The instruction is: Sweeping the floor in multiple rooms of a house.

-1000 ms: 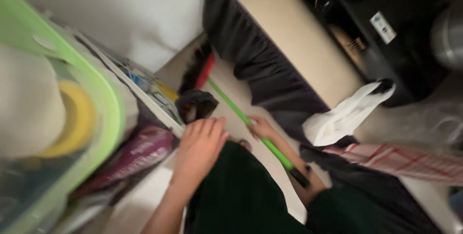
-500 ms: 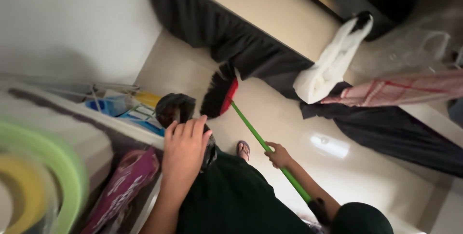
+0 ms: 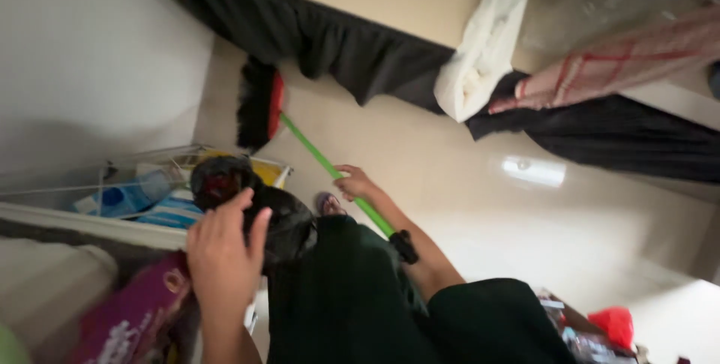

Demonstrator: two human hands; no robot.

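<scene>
My right hand (image 3: 355,182) grips the green handle of a broom (image 3: 330,172), whose black and red bristle head (image 3: 259,105) rests on the cream tiled floor near the wall. My left hand (image 3: 223,250) lies on a black plastic bag (image 3: 281,218) at the edge of a wire rack (image 3: 150,155). My dark green clothing fills the lower middle of the view, with one sandalled foot (image 3: 328,203) showing beneath the handle.
A black cloth skirt (image 3: 330,41) hangs along a low beige surface at the top. A white plastic bag (image 3: 480,56) and a red-checked cloth (image 3: 622,56) hang over it. The rack holds blue packets (image 3: 135,195); a purple packet (image 3: 139,311) lies lower left.
The view has swung and the broom head has moved further from me toward the black cloth. My left hand stays on the black bag; my right hand still holds the handle.
</scene>
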